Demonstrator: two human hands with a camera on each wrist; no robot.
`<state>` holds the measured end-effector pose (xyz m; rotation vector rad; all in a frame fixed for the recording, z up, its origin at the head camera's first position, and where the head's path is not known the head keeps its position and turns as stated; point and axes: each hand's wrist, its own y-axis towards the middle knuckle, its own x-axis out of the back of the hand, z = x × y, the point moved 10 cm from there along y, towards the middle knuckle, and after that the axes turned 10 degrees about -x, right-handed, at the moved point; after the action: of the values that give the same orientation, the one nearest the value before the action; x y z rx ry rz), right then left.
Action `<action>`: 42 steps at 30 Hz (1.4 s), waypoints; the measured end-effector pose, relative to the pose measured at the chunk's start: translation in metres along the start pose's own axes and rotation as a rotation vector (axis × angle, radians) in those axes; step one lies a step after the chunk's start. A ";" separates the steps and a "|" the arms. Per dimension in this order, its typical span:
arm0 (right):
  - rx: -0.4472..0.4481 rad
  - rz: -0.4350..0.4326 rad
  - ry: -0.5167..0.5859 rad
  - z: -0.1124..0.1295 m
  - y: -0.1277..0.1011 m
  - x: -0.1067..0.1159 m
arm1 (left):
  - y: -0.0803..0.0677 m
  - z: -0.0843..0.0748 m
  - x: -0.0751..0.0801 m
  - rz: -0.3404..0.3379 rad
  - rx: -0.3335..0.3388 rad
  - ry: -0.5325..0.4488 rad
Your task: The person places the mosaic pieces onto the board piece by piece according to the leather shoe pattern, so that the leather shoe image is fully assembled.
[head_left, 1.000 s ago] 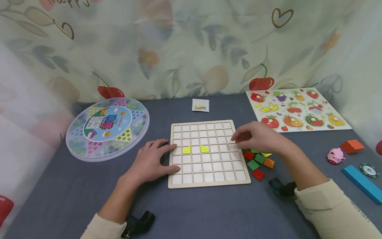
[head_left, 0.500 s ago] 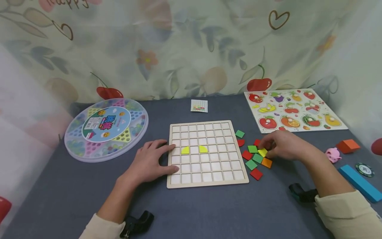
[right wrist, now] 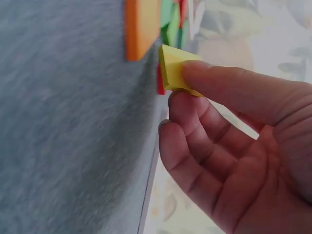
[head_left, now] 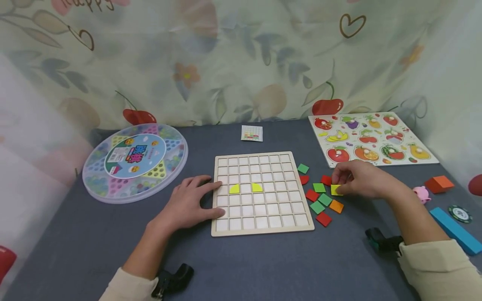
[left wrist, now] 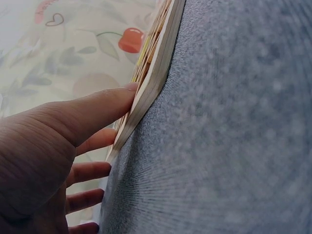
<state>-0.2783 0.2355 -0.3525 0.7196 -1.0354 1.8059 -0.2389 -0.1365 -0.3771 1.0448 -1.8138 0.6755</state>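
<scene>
A wooden grid board [head_left: 263, 231] lies on the grey cloth, with two yellow rounded tiles in its cells, one at the left [head_left: 234, 190] and one nearer the middle [head_left: 257, 187]. My left hand [head_left: 186, 205] rests at the board's left edge, thumb and index fingertip touching the rim, fingers fairly straight. My right hand [head_left: 359, 179] pinches a yellow square tile [right wrist: 173, 68] between thumb and fingers, right beside the loose tiles. In the right wrist view the tile is tilted. Around it lie green [head_left: 319, 187], red [head_left: 312, 195] and orange [head_left: 336, 206] tiles.
A small pattern card [head_left: 252, 133] lies behind the board. Round Chinese checkers game [head_left: 177, 184] at left; fruit puzzle board [head_left: 318, 140] at back right. Far right: pink pig [head_left: 421, 194], orange block [head_left: 439, 184], blue bar [head_left: 455, 230], poker chip [head_left: 460, 213]. A patterned curtain [head_left: 233, 62] hangs behind.
My right hand has moved from the board's right edge to the loose tiles and picked at the yellow square tile, which has shifted slightly right. My left hand stays at the board.
</scene>
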 end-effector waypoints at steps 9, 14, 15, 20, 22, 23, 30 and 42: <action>0.091 0.033 0.160 0.042 0.004 -0.004 | 0.000 0.002 -0.001 0.003 0.009 0.008; 0.119 0.049 0.159 0.076 0.012 -0.016 | 0.001 0.002 -0.001 0.005 0.012 0.009; 0.132 0.054 0.157 0.084 0.014 -0.020 | 0.001 0.002 -0.001 0.004 0.014 0.010; 0.154 0.114 0.164 0.114 0.027 -0.043 | 0.001 0.002 -0.002 0.003 0.009 0.010; 0.164 0.136 0.162 0.126 0.031 -0.052 | 0.001 0.001 -0.003 0.003 0.003 0.008; 0.174 0.144 0.159 0.132 0.033 -0.056 | 0.002 0.001 -0.003 0.003 0.001 0.009; 0.260 0.171 0.097 0.172 0.041 -0.074 | 0.002 0.001 -0.002 -0.002 0.017 0.017; 0.212 0.197 0.036 0.191 0.054 -0.095 | 0.000 0.001 0.000 -0.004 0.014 0.021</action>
<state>-0.2784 0.0152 -0.3565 0.7287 -0.9258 2.1147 -0.2393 -0.1372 -0.3774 1.0473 -1.7910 0.6951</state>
